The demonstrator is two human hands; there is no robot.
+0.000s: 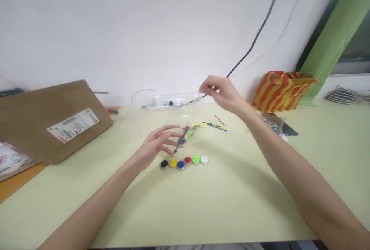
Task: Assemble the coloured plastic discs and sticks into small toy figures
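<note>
My right hand (218, 92) is raised near the wall, its fingertips pinched on the upper edge of a clear plastic bag (185, 99). Lower down, my left hand (157, 142) has its fingers apart beside a black arrow spinner (181, 142); whether they touch it or the bag I cannot tell. A green piece (190, 131) and other small coloured parts are bunched just behind the spinner. In front of my left hand stand several small round bases, among them a black one (164, 164), a blue one (180, 164) and a white one (204, 159).
Loose arrows, including a blue one (216, 127) and a red one (219, 120), lie behind the bases. A power strip (162, 105) sits by the wall. At left leans a cardboard mailer (37, 122); at right stand a striped bag (281, 92) and a small parts bag (273, 122).
</note>
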